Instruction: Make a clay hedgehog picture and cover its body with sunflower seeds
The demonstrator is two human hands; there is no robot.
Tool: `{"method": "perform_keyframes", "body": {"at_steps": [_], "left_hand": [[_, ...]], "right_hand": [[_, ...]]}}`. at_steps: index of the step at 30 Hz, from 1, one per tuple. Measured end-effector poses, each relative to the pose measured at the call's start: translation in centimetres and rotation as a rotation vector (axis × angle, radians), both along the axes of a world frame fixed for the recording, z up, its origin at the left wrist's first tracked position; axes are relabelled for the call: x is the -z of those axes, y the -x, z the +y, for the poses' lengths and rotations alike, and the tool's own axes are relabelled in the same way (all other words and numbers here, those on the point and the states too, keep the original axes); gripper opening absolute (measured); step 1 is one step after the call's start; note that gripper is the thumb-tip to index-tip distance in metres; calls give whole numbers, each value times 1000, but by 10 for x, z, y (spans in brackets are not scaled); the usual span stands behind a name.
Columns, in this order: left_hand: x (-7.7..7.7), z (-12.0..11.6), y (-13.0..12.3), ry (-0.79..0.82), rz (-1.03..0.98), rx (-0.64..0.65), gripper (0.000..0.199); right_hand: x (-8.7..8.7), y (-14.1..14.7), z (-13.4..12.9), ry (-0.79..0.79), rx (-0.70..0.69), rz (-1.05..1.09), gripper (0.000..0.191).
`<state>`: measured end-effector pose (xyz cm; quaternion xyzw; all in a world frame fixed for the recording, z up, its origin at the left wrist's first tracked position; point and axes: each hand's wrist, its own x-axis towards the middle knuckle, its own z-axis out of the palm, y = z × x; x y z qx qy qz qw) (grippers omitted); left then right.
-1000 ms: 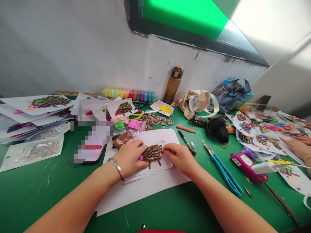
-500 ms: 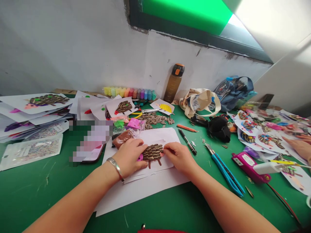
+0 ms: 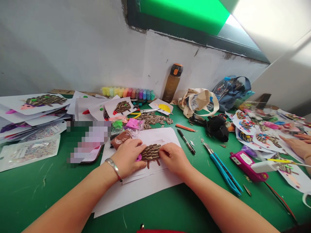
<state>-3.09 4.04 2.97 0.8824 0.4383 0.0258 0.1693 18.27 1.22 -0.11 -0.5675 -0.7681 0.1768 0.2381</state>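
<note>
A hedgehog picture (image 3: 151,152), its back covered in rows of sunflower seeds, lies on white paper (image 3: 136,195) with brown legs and a pinkish-purple head piece. My left hand (image 3: 129,157), a silver bracelet on its wrist, rests on the sheet at the head end, thumb and fingers apart. At the opposite end my right hand (image 3: 174,158) is closed in a pinch against the edge of the seeds. Whatever lies between those fingertips is hidden. Beyond my left hand is a packet of brown clay (image 3: 120,139).
Loose sunflower seeds (image 3: 155,120) lie behind the paper. To the right are a pen (image 3: 186,140), an orange pencil (image 3: 185,127), a blue utility knife (image 3: 223,171) and a magenta glue gun (image 3: 249,166). A phone (image 3: 91,152) sits left. Another person's hand (image 3: 295,145) is far right.
My right hand's fingers have curled in more at the picture's right end, covering the pinkish bit there. My left hand stays put. The whole view has shifted slightly.
</note>
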Motion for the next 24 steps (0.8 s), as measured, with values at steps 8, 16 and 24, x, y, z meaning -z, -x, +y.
{"method": "perform_keyframes", "body": {"at_steps": [8, 16, 24], "left_hand": [[-2, 0, -1, 20, 4, -2, 46], [1, 0, 0, 12, -15, -3, 45], [-1, 0, -1, 14, -5, -6, 46]], "right_hand": [[-7, -17, -1, 39, 82, 41, 17], [-6, -6, 2, 68, 63, -44, 23], [-5, -5, 0, 87, 109, -51, 23]]}}
